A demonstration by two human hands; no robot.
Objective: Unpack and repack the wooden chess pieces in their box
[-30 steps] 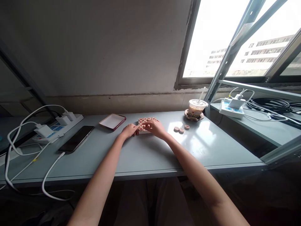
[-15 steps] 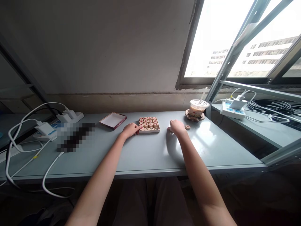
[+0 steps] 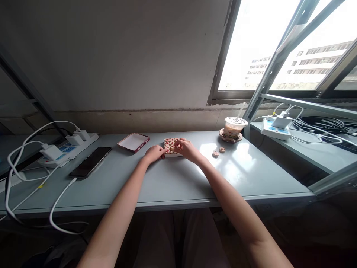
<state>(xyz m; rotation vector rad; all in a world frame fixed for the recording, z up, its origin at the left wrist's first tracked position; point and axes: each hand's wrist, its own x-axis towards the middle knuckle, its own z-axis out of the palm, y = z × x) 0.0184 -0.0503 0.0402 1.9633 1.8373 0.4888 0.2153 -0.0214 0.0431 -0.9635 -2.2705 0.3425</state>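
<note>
A small open box [image 3: 178,155] holds rows of round wooden Chinese chess pieces [image 3: 167,143] with red characters. My left hand [image 3: 155,153] grips the box's left side, thumb near the front left pieces. My right hand [image 3: 187,148] reaches over the right half of the box, with thumb and fingers pinched on a piece there. That hand covers several of the pieces and the box's right edge. Two loose pieces, a nearer one [image 3: 215,153] and a farther one [image 3: 222,149], lie on the table right of the box.
The red-edged box lid [image 3: 134,142] lies inside-up at left. A phone [image 3: 90,162] and a power strip [image 3: 69,149] with white cables are farther left. An iced drink cup [image 3: 234,128] with a straw stands on a coaster [image 3: 230,137] near the back right. A metal shelf post [image 3: 272,74] rises beyond.
My right hand has moved left from the tabletop to the box. Two loose pieces now show at right, where one was visible before. My left hand has stayed on the box.
</note>
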